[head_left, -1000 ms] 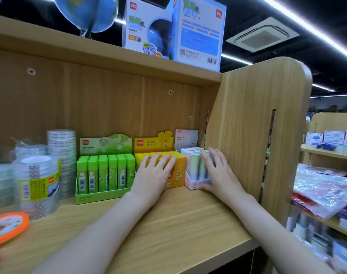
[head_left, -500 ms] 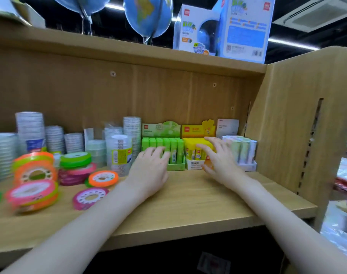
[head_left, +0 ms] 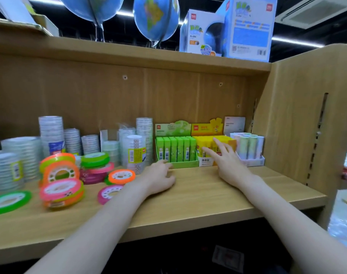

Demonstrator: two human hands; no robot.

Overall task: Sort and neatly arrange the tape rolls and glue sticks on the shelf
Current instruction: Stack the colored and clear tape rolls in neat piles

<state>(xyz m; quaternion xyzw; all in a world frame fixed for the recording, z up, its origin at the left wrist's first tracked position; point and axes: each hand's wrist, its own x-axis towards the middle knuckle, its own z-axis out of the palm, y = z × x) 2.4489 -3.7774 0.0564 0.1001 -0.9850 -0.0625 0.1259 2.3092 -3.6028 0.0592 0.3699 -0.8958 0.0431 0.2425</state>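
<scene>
Three glue stick boxes stand in a row at the back right of the wooden shelf [head_left: 208,196]: a green box [head_left: 175,151], a yellow box [head_left: 208,153] and a white box of pastel sticks [head_left: 249,149]. My left hand [head_left: 158,177] rests on the shelf board just in front of the green box, fingers loosely curled, holding nothing. My right hand [head_left: 227,165] hovers with spread fingers at the front of the yellow box. Loose neon tape rolls [head_left: 60,186] lie scattered at the left. Stacks of clear tape [head_left: 50,133] stand behind them.
The shelf's right side panel [head_left: 303,119] stands close beside the white box. Globes [head_left: 156,18] and globe boxes [head_left: 247,28] sit on the upper shelf. A wrapped clear tape stack [head_left: 135,153] stands directly left of the green box.
Both hands have come off the glue stick boxes and drawn back toward me. The view has swung left, bringing the tape rolls into sight.
</scene>
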